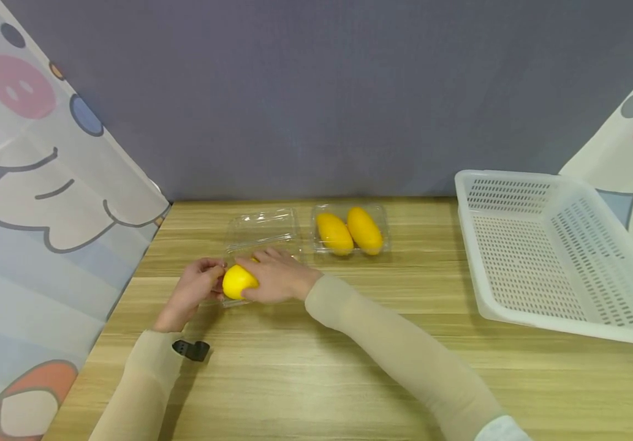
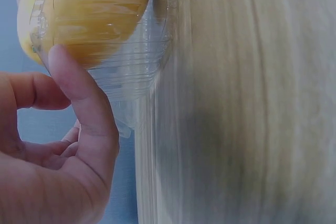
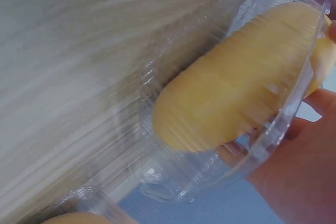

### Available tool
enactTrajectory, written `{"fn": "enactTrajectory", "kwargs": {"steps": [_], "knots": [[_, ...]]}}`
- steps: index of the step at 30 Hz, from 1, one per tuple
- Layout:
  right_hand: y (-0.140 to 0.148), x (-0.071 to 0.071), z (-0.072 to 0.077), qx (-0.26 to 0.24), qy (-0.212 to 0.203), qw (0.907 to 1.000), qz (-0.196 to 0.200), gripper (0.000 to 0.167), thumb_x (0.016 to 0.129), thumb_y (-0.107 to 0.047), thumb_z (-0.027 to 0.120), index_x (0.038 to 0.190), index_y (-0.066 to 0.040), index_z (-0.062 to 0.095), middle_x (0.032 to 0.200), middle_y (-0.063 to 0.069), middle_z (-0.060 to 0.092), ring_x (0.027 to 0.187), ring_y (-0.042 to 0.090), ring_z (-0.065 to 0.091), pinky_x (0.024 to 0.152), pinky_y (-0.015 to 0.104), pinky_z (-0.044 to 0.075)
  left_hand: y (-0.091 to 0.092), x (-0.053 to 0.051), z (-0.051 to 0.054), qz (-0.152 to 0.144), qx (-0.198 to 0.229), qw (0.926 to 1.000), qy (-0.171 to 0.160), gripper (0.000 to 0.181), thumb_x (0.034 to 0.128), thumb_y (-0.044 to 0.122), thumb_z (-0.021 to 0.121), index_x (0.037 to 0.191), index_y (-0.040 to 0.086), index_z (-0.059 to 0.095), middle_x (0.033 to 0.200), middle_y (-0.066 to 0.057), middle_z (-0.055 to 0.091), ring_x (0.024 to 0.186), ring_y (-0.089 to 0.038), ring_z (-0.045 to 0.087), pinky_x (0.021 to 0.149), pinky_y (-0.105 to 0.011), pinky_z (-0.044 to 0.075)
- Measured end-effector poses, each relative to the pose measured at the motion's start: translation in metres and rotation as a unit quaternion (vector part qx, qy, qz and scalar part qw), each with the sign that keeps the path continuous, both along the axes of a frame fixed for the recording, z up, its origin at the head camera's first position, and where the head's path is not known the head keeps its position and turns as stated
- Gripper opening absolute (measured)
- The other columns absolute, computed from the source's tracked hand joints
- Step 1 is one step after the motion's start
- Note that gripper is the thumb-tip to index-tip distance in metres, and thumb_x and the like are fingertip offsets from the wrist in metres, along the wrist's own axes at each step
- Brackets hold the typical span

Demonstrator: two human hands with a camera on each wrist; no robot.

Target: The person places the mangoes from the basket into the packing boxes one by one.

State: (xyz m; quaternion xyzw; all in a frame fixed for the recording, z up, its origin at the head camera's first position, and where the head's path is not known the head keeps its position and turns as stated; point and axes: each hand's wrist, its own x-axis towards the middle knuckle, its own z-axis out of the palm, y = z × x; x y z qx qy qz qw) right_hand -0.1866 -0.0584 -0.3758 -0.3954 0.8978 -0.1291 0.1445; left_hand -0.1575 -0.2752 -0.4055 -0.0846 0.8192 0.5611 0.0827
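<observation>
In the head view my right hand [image 1: 280,278] holds a yellow mango [image 1: 238,282] at the near half of an open clear plastic clamshell box [image 1: 263,225]. The right wrist view shows one mango [image 3: 226,87] lying inside the box behind its ribbed wall. Part of another mango [image 3: 321,59] appears past the rim, beside my right fingers. My left hand [image 1: 192,291] is at the box's left side. Seen from the left wrist, the thumb and a bent finger [image 2: 39,90] pinch the box rim. The box's floor is mostly hidden.
A second clear box [image 1: 350,211] with two mangoes [image 1: 364,231] stands right of the open one. A white perforated basket [image 1: 537,263] occupies the table's right side. A grey panel [image 1: 316,98] rises along the back edge, with printed cloth [image 1: 46,202] at the left.
</observation>
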Motion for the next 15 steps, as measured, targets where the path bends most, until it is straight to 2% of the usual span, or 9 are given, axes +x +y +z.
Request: {"fn": "enactTrajectory", "kwargs": {"steps": [7, 15], "knots": [[-0.0003, 0.0015, -0.0035, 0.013, 0.046, 0.9987, 0.017, 0.066, 0.098, -0.041, 0.053, 0.160, -0.030, 0.034, 0.155, 0.005, 0.039, 0.147, 0.030, 0.029, 0.123, 0.051, 0.021, 0.0006, 0.0010, 0.0013, 0.005, 0.011, 0.9999, -0.007, 0.041, 0.1031, 0.012, 0.047, 0.134, -0.014, 0.044, 0.091, -0.010, 0.059, 0.067, -0.014, 0.060, 0.061, -0.027, 0.059], [0.0001, 0.0015, -0.0065, 0.015, 0.083, 0.9959, 0.034, 0.063, 0.099, -0.037, 0.053, 0.159, -0.029, 0.036, 0.153, 0.004, 0.041, 0.145, 0.030, 0.030, 0.123, 0.047, 0.019, 0.0020, 0.0009, 0.0037, 0.003, 0.013, 0.9998, -0.011, 0.043, 0.1037, 0.013, 0.047, 0.137, -0.013, 0.042, 0.092, -0.009, 0.059, 0.068, -0.013, 0.060, 0.060, -0.026, 0.059]]}}
